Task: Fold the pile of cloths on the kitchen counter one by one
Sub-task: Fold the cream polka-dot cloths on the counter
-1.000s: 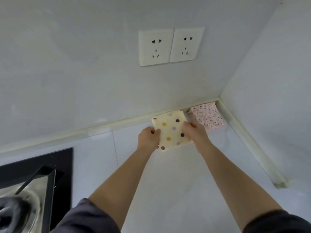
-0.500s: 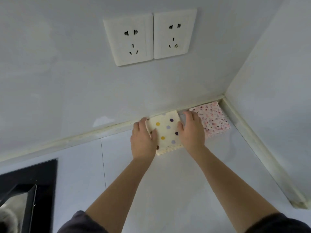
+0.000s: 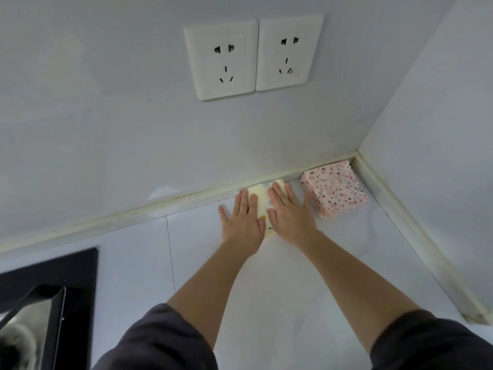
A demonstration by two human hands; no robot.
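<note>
Left hand (image 3: 241,222) and right hand (image 3: 289,217) pressed flat, fingers straight, on the cloth (image 3: 262,198); its long axis ran toward the wall (image 3: 106,129), far edge beside it.

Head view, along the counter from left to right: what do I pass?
Black cooktop → left hand, pressing flat → cream polka-dot folded cloth, showing between the hands → right hand, pressing flat → pink speckled folded cloth in the corner.
</note>
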